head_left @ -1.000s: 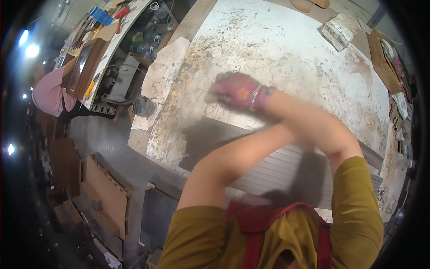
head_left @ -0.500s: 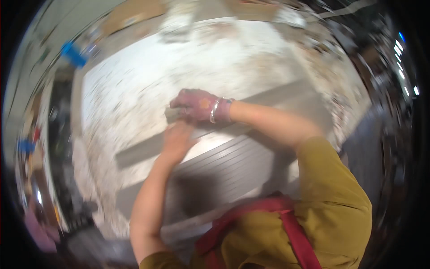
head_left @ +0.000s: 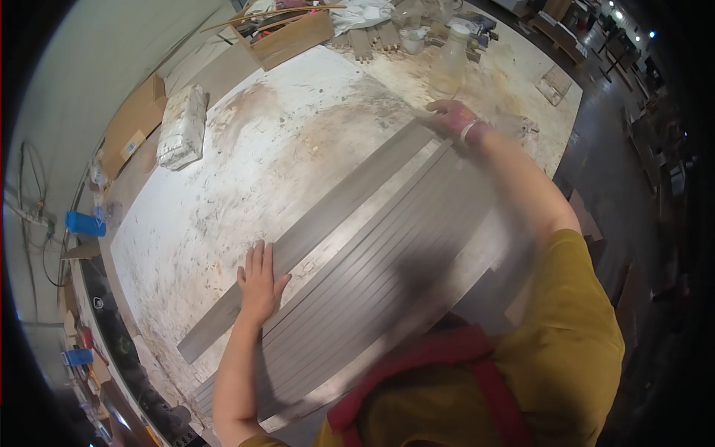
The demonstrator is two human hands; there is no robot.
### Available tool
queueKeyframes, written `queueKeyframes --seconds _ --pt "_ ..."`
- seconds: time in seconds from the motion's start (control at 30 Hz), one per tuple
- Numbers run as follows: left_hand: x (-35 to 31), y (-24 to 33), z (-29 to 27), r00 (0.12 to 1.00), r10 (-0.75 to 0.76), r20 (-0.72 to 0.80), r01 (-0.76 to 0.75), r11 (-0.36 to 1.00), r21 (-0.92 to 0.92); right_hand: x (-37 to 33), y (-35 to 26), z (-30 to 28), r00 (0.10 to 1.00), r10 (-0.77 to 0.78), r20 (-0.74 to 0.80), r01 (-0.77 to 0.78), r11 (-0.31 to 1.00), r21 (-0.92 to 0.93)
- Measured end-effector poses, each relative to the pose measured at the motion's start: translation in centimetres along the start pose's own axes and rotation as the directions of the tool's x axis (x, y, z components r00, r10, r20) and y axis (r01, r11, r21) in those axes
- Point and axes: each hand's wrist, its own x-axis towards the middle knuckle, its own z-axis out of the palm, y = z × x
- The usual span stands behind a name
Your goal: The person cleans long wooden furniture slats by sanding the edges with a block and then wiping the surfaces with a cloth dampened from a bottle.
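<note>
A single long grey plank (head_left: 335, 208) lies diagonally across the white, stained worktable (head_left: 223, 194). My bare left hand (head_left: 258, 284) rests flat on its nearer left part, fingers spread. At the plank's far right end is my right hand (head_left: 456, 119), in a pinkish-red glove and blurred by motion. Its fingers are bent over something low and greyish that I cannot make out. Closer to me, a row of similar grey strips (head_left: 380, 253) lies side by side, parallel to the single plank, with a narrow gap between. My shadow falls across the strips.
A white wrapped block (head_left: 182, 127) and a cardboard box (head_left: 134, 127) stand at the far left. A cloudy plastic bottle (head_left: 449, 63) is just beyond my right hand. Short wood pieces (head_left: 372, 41) lie at the back. A blue cup-like object (head_left: 86, 223) is by the left edge.
My hands were close together over the plank's middle; now the right has moved far right along it and the left lies flat near its left part. The view has turned.
</note>
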Motion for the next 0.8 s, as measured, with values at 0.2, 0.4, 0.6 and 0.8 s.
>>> queueKeyframes --seconds 0.2,0.4,0.6,0.8 --pt "-0.1 0.5 0.1 0.999 -0.031 -0.008 0.032 0.999 0.006 -1.9 2.1 -2.2 0.958 -0.205 0.202 0.255 0.93 -0.266" --pt "0.3 1.1 -0.4 0.991 0.031 -0.129 -0.036 0.999 -0.036 -3.3 7.4 -5.2 0.986 -0.151 -0.076 0.168 0.923 0.347" --pt "0.3 -0.2 -4.1 0.992 0.077 0.104 -0.033 0.927 -0.374 -9.8 4.7 -4.5 0.95 -0.248 -0.189 0.284 0.939 0.193" --pt "0.0 0.7 -8.0 0.769 0.113 0.629 0.323 0.781 -0.535 -12.0 2.6 -4.3 0.981 0.078 -0.175 0.028 0.846 0.533"
